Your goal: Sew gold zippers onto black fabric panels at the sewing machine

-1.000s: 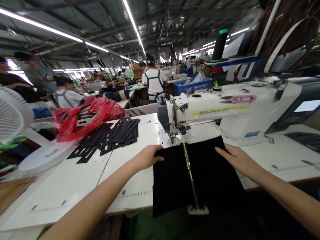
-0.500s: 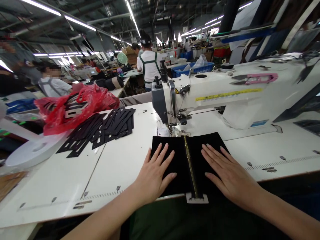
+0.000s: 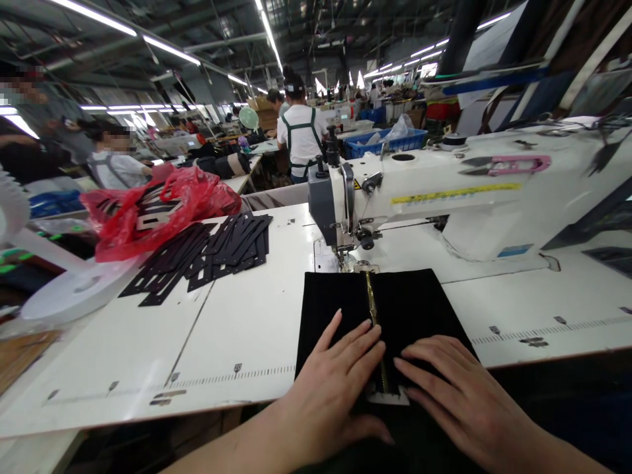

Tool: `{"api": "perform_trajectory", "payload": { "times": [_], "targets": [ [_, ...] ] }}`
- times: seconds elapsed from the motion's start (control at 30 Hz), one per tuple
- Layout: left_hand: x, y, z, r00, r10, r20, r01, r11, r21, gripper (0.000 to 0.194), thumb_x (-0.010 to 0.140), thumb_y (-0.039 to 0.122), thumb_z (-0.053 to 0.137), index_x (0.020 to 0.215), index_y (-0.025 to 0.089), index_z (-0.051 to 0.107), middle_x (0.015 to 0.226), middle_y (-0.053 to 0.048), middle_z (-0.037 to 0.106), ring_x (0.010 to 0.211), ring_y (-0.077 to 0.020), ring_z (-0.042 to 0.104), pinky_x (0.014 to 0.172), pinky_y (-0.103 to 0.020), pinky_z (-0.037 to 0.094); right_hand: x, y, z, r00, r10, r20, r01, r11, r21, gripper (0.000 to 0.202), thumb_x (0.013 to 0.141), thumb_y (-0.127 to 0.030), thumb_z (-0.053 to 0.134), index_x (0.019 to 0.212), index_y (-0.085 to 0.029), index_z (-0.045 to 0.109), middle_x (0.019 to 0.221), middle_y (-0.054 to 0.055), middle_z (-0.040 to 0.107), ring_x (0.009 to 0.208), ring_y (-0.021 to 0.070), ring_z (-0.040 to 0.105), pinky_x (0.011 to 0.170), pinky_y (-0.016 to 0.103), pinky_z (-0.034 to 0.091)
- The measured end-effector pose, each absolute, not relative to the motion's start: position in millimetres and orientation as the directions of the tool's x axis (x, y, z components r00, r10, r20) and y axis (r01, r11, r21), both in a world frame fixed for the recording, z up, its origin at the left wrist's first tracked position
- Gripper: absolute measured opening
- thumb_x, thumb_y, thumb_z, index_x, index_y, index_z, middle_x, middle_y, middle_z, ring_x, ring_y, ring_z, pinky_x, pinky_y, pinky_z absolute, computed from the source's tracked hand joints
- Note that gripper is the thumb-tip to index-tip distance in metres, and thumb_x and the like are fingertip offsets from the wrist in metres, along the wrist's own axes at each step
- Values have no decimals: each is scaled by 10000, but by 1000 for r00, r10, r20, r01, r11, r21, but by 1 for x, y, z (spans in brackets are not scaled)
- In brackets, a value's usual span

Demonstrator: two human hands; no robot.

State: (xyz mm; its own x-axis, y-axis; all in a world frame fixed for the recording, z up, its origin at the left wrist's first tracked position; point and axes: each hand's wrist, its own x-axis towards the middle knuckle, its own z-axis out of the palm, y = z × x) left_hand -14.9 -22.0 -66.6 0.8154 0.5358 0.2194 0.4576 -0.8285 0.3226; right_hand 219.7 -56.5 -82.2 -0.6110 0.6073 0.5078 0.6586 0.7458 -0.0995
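Observation:
A black fabric piece [image 3: 330, 296] lies on the white sewing table in front of the machine. A gold-toothed zipper [image 3: 371, 296] runs down its middle, and a pale tab [image 3: 390, 397] shows at its lower end by the table edge. My left hand [image 3: 340, 368] rests on the left part of the fabric, fingers apart, fingertips touching the zipper. To the right of the zipper, my right hand [image 3: 444, 375] lies on the fabric's lower part with its fingers extended. Neither hand grips anything visible.
The sewing machine [image 3: 474, 210] stands just beyond the fabric. Dark strips [image 3: 232, 243] and a red plastic bag [image 3: 162, 204] lie at the left, beside a white round stand [image 3: 81, 289]. People work at tables further back.
My left hand has moved right and nearer, from the fabric's left side to the zipper. My right hand has slid down toward the near edge. The view has shifted slightly.

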Motion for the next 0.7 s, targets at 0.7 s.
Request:
{"api": "perform_trajectory", "payload": {
  "times": [0.7],
  "targets": [
    [-13,-25,-78,808,432,401,407,-901,149,471,885,474,526,1172,101,549,1237,-133,580,1234,-284,458,1103,-522,245,208,-54,-92,-570,571,591,628,766,-135,224,872,-51,437,929,-95,649,859,95,623,811,185,551,726,326,499]
  ]
}}
